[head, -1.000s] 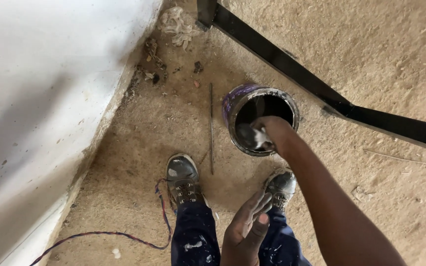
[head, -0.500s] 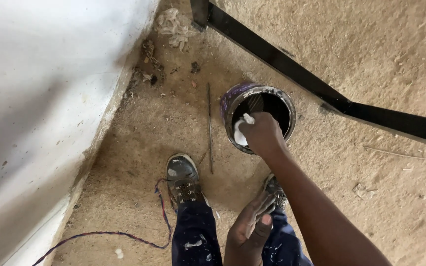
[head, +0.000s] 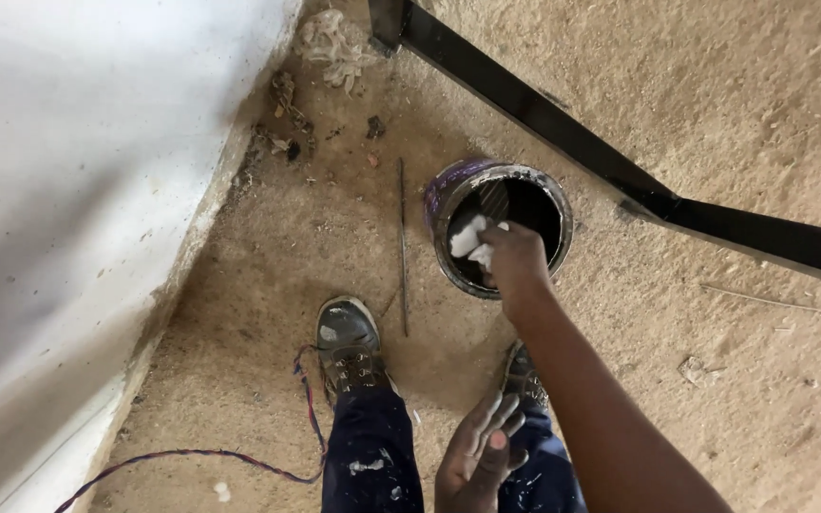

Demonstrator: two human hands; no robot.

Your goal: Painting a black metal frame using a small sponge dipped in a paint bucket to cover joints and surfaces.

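Note:
A round dark paint bucket [head: 551, 195] with a purple wall stands on the sandy floor in front of my feet. My right hand [head: 510, 258] hangs over its near rim and grips a white, paint-soaked lump [head: 467, 237], perhaps a cloth or sponge. My left hand [head: 477, 456] rests low by my right thigh with paint-smeared fingers loosely spread, holding nothing. Below are my dark trousers and two worn shoes [head: 347, 342].
A white wall [head: 78, 190] runs along the left. A black metal bar [head: 563, 133] slants across the floor behind the bucket. A thin rod [head: 403, 247] lies left of the bucket. A purple cord [head: 239, 458] trails by my left shoe. Debris [head: 330, 43] sits at the wall's foot.
My right hand was down inside the bucket a second ago. It has come up with the white lump and now sits over the near rim. My left hand barely moved.

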